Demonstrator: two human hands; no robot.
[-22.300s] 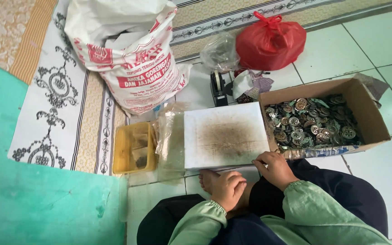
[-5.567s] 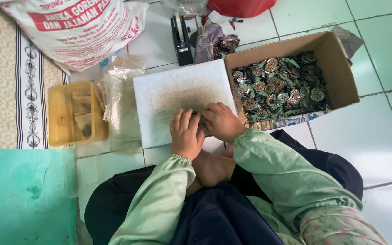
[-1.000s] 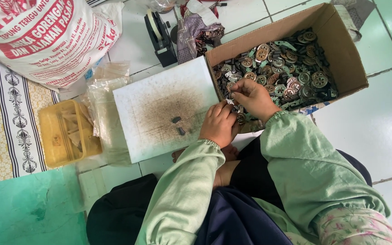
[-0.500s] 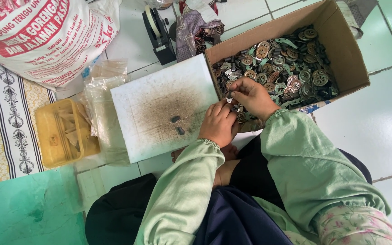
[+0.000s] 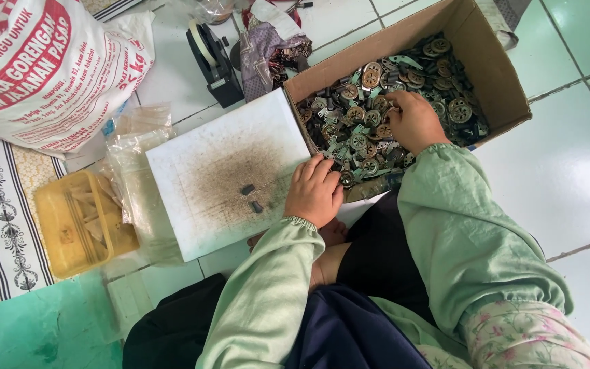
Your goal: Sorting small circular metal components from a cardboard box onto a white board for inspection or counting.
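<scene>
Cardboard box at 1 o'clock holds small metal parts; right hand curled among them, grasp unclear; left hand flat, empty, on white board

The left hand lies palm down, fingers together and loosely curled, its wrist bent and the forearm running back toward the body in a pale green sleeve. The right hand reaches farther forward, knuckles up, fingers curled downward, its arm bent sharply at the elbow.
</scene>
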